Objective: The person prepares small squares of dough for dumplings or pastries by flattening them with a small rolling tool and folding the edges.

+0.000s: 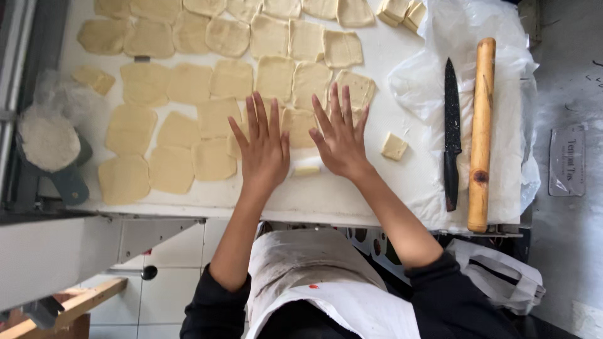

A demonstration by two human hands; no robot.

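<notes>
Plainly, both hands lie flat and palm-down on the white table (352,194), fingers spread wide and gripping nothing. The left hand (264,149) and the right hand (340,139) sit side by side, pressing on pale, flattened squares of dough (300,127); the open palms look meant to spread the dough thin, which would explain why no tool is in use. A small, thick, unpressed block of dough (307,169) rests on the table just between the two wrists, touching neither as far as can be told.

Beyond the fingertips, many more flattened dough sheets (188,85) lie in rows, edges touching or overlapping, filling the table away from the hands. Another small dough cube (394,146) sits just to the right of the right hand, and a few uncut blocks (397,10) wait at the far edge.

Farther right of the right hand, on crinkled clear plastic sheeting (509,69), a black-bladed knife with black handle (451,135) and a long wooden rolling pin (482,135) lie parallel, well apart from the hands. To the left of the left hand, a dark scoop holding white flour (49,141) sits off the table's edge. Nothing blocks either hand; only the crowded sheets limit free room.
</notes>
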